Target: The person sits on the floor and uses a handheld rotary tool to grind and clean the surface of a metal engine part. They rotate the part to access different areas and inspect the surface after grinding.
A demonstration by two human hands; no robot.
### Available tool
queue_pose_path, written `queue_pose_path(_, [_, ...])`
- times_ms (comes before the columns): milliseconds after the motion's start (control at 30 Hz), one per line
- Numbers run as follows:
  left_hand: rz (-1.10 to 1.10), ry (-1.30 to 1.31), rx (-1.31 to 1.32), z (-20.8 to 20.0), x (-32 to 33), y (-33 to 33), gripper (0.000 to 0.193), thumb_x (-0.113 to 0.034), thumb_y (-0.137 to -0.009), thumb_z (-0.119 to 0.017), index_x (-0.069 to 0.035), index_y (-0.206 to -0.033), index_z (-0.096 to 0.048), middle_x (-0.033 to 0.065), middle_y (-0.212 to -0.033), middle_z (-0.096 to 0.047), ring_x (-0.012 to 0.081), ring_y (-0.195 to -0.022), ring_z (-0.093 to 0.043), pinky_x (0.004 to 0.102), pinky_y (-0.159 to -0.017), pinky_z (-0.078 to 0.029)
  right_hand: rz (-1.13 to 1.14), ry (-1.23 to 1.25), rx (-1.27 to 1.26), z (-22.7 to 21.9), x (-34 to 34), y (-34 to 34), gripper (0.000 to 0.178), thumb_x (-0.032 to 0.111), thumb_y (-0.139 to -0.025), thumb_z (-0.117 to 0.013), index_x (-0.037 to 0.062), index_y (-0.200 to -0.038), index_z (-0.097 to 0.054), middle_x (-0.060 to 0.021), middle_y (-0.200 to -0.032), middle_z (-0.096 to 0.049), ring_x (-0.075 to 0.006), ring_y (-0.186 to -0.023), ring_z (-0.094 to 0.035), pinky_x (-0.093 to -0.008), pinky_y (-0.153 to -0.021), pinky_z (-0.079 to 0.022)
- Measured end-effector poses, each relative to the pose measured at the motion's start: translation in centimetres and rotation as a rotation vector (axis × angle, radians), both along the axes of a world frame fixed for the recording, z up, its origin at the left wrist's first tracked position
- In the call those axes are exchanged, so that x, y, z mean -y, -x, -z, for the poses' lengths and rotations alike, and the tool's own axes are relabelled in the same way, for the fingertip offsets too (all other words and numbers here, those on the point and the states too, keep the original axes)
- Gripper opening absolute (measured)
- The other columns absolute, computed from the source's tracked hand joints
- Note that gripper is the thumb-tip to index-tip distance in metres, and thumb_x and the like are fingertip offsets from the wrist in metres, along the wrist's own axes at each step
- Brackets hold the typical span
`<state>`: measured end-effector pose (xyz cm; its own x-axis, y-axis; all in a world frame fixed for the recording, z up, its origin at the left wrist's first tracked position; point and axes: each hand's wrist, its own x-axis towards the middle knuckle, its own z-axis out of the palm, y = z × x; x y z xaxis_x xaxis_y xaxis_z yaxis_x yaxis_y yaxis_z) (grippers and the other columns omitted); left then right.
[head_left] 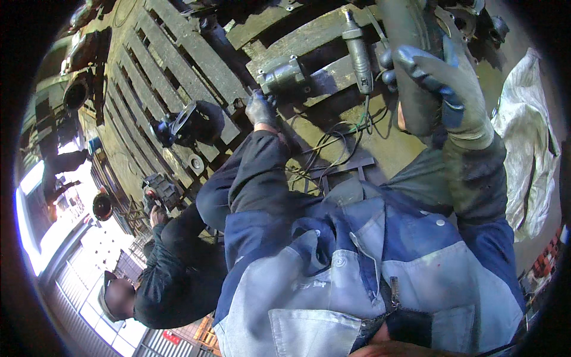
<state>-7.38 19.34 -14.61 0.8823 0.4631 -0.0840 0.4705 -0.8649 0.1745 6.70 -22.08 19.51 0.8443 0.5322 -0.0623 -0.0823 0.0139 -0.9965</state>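
My right hand (467,98), in a grey and blue glove, is wrapped round a large dark grey-green cylinder (416,89); blue fingertips show on its far side. The cylinder's upper end runs out of the picture. My left hand (260,110), gloved likewise, has its fingers curled beside the lower left end of a grey metal housing (282,75) on the wooden slats. A small thing may be in those fingers, but I cannot make it out. Between the hands lies a straight grinder (358,59) with a metal tip and a cable (342,140).
A wooden pallet (160,77) spreads to the left, bearing a dark round flanged part (185,122) and a small ring (196,163). A co-worker (178,279) crouches at left, a hand at a metal part (162,190). A white sack (526,143) lies at right.
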Motion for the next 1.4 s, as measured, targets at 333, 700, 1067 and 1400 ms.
queue_pose_path(333, [-0.999, 1.18, 0.911, 0.7, 11.3, -0.7, 0.038, -0.018, -0.096, -0.078, 0.003, -0.125, -0.064, 0.0092, -0.102, -0.07, 0.02, -0.089, -0.066, 0.0342, -0.083, -0.056, 0.14, 0.21, -0.145, -1.0, -1.8, 0.7, 0.04, 0.021, -0.099, -0.068, 0.0009, -0.133, -0.063, -0.0123, -0.112, -0.072, -0.0205, -0.094, -0.072, -0.0334, -0.084, -0.059])
queue_pose_path(700, [-0.862, 1.31, 0.947, -1.8, 9.9, -3.3, 0.047, -0.012, -0.086, -0.085, 0.004, -0.126, -0.066, 0.0139, -0.115, -0.074, 0.0229, -0.101, -0.068, 0.0376, -0.093, -0.053, 0.181, 0.255, -0.304, -0.4, -4.9, 0.5, 0.047, 0.029, -0.1, -0.068, -0.0011, -0.135, -0.059, -0.01, -0.106, -0.072, -0.0195, -0.087, -0.071, -0.0315, -0.079, -0.058])
queue_pose_path(1067, [-0.73, 0.719, 0.75, -6.3, 16.0, -4.1, 0.042, -0.017, -0.082, -0.09, -0.001, -0.112, -0.066, 0.017, -0.123, -0.052, 0.0324, -0.111, -0.055, 0.0426, -0.099, -0.047, 0.113, 0.241, -0.338, 1.3, -7.3, 0.1, 0.033, 0.023, -0.102, -0.068, 0.0003, -0.125, -0.062, -0.0114, -0.104, -0.073, -0.0204, -0.086, -0.073, -0.0325, -0.075, -0.059])
queue_pose_path(1400, [-0.894, 1.013, 0.86, -3.1, 14.0, -2.6, 0.043, -0.012, -0.085, -0.086, 0.003, -0.119, -0.063, 0.0191, -0.123, -0.054, 0.0305, -0.102, -0.065, 0.0422, -0.09, -0.057, 0.114, 0.283, -0.328, 0.9, -8.6, 0.5, 0.035, 0.027, -0.101, -0.069, -0.0008, -0.122, -0.064, -0.0116, -0.102, -0.073, -0.02, -0.086, -0.073, -0.033, -0.075, -0.059])
